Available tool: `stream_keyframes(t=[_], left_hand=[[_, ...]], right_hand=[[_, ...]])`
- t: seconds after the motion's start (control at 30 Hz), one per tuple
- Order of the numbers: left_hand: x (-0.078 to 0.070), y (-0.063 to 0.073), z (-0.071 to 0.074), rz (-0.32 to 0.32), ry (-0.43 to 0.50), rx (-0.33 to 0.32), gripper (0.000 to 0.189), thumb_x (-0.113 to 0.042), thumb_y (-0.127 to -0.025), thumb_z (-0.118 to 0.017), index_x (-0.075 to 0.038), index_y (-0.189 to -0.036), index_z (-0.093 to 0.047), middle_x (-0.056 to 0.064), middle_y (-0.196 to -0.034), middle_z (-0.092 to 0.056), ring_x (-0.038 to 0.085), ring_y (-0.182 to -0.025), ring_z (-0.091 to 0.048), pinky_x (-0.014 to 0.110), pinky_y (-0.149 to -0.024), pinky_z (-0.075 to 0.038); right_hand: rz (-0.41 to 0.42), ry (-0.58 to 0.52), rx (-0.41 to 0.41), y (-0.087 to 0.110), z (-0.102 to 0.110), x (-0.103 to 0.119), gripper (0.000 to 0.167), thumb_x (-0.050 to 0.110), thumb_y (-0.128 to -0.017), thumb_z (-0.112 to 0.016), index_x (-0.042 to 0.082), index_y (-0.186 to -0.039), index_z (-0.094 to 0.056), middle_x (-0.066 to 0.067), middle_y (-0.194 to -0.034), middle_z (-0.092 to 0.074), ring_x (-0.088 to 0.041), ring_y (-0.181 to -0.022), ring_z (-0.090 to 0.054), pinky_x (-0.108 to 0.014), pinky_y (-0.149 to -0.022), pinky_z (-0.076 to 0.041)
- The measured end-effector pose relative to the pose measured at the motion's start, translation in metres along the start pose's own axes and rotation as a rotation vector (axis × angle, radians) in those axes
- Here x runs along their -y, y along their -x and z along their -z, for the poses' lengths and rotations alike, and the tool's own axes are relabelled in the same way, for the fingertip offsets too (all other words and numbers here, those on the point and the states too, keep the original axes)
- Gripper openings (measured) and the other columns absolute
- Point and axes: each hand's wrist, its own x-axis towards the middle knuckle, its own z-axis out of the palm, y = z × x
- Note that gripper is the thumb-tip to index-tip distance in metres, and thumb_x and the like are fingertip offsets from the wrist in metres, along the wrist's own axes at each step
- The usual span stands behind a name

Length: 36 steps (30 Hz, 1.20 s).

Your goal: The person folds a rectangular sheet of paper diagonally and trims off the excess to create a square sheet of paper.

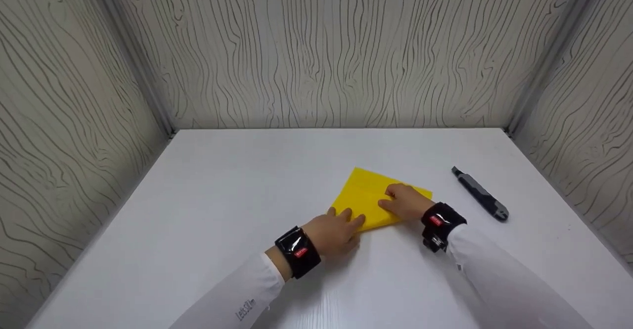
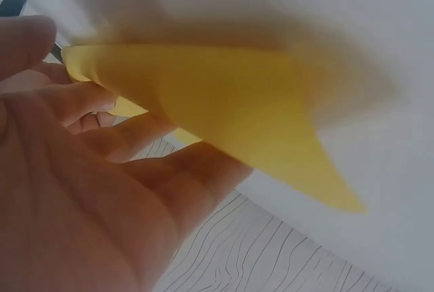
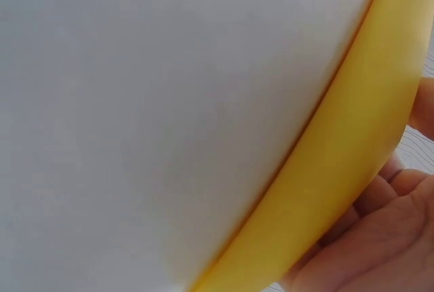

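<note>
A white sleeve (image 1: 247,289) and a black band (image 1: 297,252) lead to the left hand (image 1: 332,233), whose grip is spread, fingers apart and resting on the near left part of the yellow sheet (image 1: 363,190). The sheet lies right of the table's (image 1: 222,180) middle, well apart from its far edge; both wrist views show its near side raised off the surface. The right hand (image 1: 406,203) rests on the sheet's right part, thumb and forefinger apart. Beyond its band (image 1: 443,219), a cutter (image 1: 479,193) lies near the table's right edge, tip toward the far edge.
</note>
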Motion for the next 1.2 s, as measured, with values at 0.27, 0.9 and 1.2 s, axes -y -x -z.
stream_keyframes(t=[0.27,0.9,1.2], left_hand=[[-0.007,0.004,-0.003,0.011,-0.008,-0.052,0.060,-0.049,-0.115,-0.047,-0.026,-0.170,-0.040,0.014,-0.165,-0.052,0.051,-0.146,-0.055,0.062,-0.118,-0.050],[-0.010,0.007,-0.007,0.019,-0.077,-0.089,0.061,-0.054,-0.114,-0.047,-0.026,-0.169,-0.042,0.013,-0.162,-0.057,0.048,-0.140,-0.061,0.056,-0.112,-0.056],[0.000,0.006,-0.003,-0.020,-0.029,-0.066,0.059,-0.052,-0.115,-0.045,-0.021,-0.166,-0.047,0.010,-0.156,-0.061,0.038,-0.131,-0.065,0.050,-0.113,-0.057]], right_hand=[[-0.002,0.004,0.004,0.002,0.002,0.004,0.043,0.030,-0.111,-0.062,-0.009,-0.129,-0.065,-0.023,-0.118,-0.070,-0.030,-0.100,-0.062,-0.046,-0.093,-0.054],[0.117,0.124,-0.071,0.014,-0.012,0.018,0.046,0.032,-0.109,-0.065,0.001,-0.143,-0.067,-0.027,-0.149,-0.062,-0.047,-0.137,-0.059,-0.064,-0.120,-0.045],[0.153,0.214,-0.039,0.021,-0.016,0.021,0.060,0.053,-0.107,-0.064,0.010,-0.148,-0.068,-0.025,-0.158,-0.057,-0.050,-0.148,-0.051,-0.069,-0.124,-0.038]])
